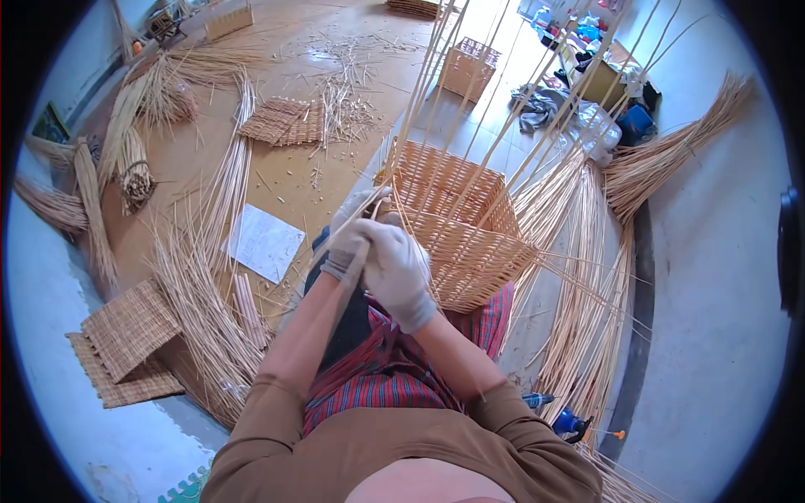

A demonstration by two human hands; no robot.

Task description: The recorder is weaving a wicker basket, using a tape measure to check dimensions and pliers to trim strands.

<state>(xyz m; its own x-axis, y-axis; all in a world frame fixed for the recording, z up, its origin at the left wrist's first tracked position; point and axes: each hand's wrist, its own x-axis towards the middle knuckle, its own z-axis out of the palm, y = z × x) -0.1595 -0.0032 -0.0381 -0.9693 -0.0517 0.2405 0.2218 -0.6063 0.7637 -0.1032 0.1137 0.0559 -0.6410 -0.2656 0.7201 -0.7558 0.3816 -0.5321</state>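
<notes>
A half-woven wicker basket [465, 264] rests tilted on my lap, with long unwoven stakes rising from its far and left sides. My left hand [347, 225], in a pale knit glove, is closed by the basket's left corner. Thin wicker strands [356, 211] run through its fingers. Just below and overlapping it, my right hand [397, 267], gloved too, has its fingers curled tight around a strand near the same corner. The fingertips of both hands are partly hidden and slightly blurred.
Loose wicker strands [197, 302] lie to the left, near woven panels [134, 327] and a white paper sheet [267, 241]. Long bundles [579, 268] spread along the right wall. Farther off are another woven mat [283, 121], a finished-looking basket [468, 71] and piled clutter [599, 84].
</notes>
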